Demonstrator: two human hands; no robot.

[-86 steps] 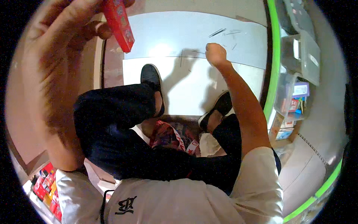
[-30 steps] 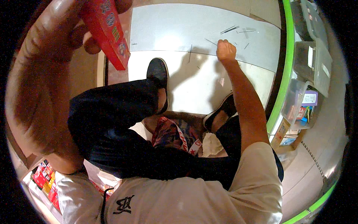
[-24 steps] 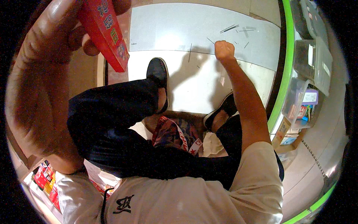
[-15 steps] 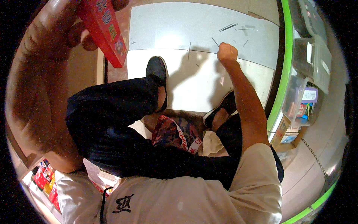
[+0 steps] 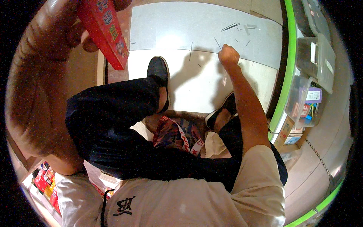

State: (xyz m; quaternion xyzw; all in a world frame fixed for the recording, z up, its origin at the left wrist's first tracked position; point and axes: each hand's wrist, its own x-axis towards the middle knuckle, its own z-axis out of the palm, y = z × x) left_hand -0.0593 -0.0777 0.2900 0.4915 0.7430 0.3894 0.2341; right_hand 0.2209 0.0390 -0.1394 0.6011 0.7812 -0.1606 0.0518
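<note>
Raised close at the upper left, my left hand (image 5: 51, 41) is closed around a narrow red box (image 5: 106, 32) with coloured printing, tilted down to the right. Farther right, my right hand (image 5: 228, 55) is a closed fist low over the floor boards. A thin dark stick (image 5: 217, 43) sticks out from its fingers toward the upper left. Beyond the fist, several similar thin dark sticks (image 5: 230, 27) lie scattered on the grey board (image 5: 162, 28). Another thin stick (image 5: 191, 51) lies across the seam with the white board (image 5: 185, 92).
My black shoes (image 5: 157, 70) rest at the white board's near edge. A dark patterned bag with a lettered strap (image 5: 176, 136) lies between my legs. Clear plastic bins (image 5: 312, 56) stand along the green edging (image 5: 289, 75) at right. Colourful packets (image 5: 47, 181) are at lower left.
My right fist has shifted very slightly left, and a short dark end now shows at its lower right. My left hand still holds the red box. The view has shifted a little.
</note>
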